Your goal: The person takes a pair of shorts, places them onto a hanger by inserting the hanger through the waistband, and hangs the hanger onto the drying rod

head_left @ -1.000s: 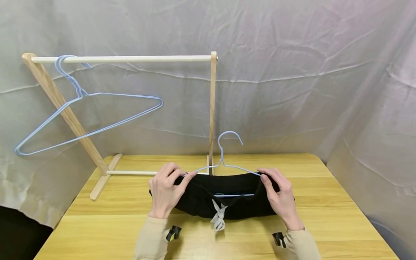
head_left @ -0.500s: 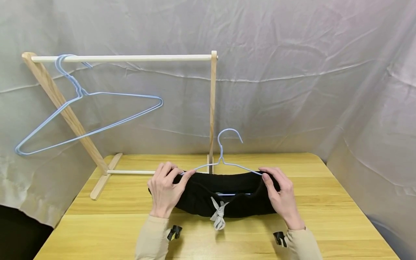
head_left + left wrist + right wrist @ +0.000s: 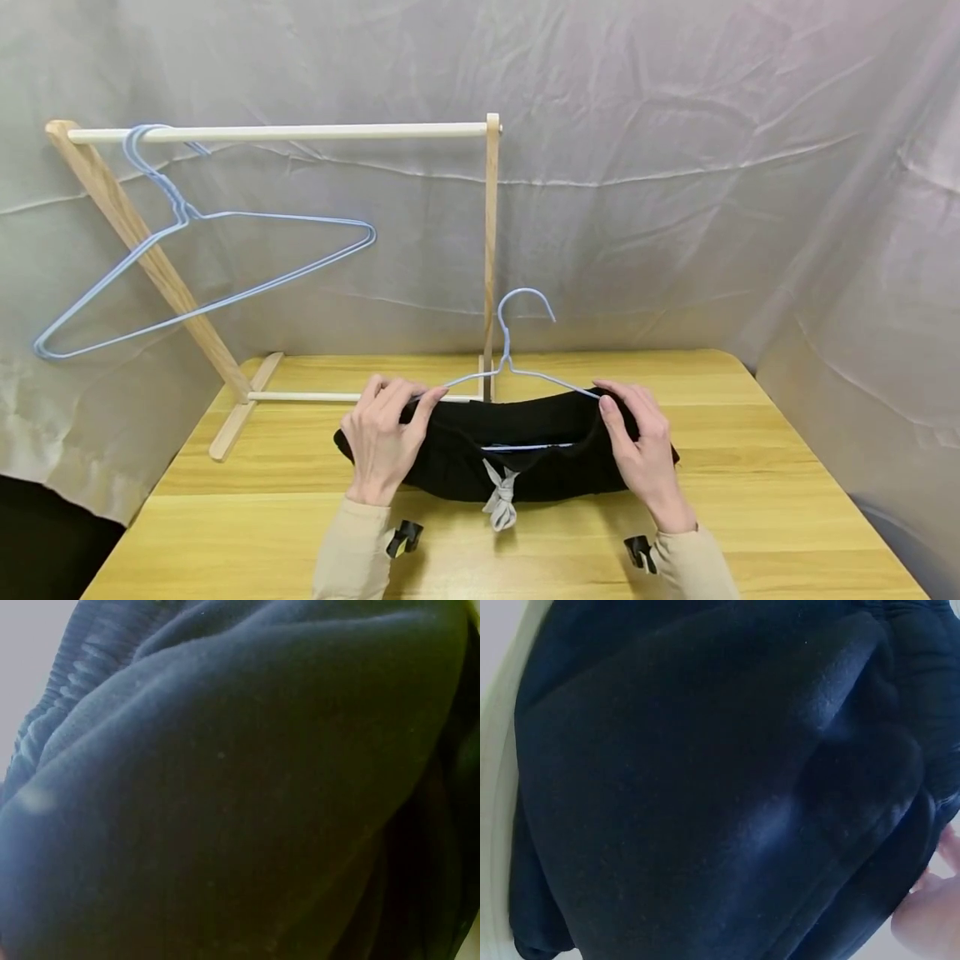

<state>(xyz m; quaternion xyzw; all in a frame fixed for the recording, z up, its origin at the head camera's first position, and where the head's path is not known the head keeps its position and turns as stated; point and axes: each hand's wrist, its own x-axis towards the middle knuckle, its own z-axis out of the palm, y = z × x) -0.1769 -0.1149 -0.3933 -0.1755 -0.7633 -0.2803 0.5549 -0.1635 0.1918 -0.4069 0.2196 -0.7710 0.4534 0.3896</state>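
Note:
Black pants (image 3: 551, 483) with an elastic waistband and a grey drawstring (image 3: 501, 500) tied in a bow hang low over the table. A light-blue wire hanger (image 3: 504, 337) sits inside the waist, hook up, its lower bar showing in the opening. My left hand (image 3: 386, 442) pinches the waistband and the hanger's left shoulder between thumb and fingers. On the other side, my right hand (image 3: 641, 446) grips the waistband at the right shoulder the same way. Dark fabric (image 3: 225, 787) fills the left wrist view. In the right wrist view, part of a hand (image 3: 930, 915) shows beside the gathered waistband.
A wooden clothes rack (image 3: 491, 250) with a white top rail (image 3: 300, 132) stands at the back left. Several blue hangers (image 3: 255, 292) hang at the rail's left end. The yellow wooden table (image 3: 750, 500) has grey cloth (image 3: 675, 167) hanging behind it.
Both hands have raised the hanger and pants slightly and shifted them a little to the left. The grip on each side is the same.

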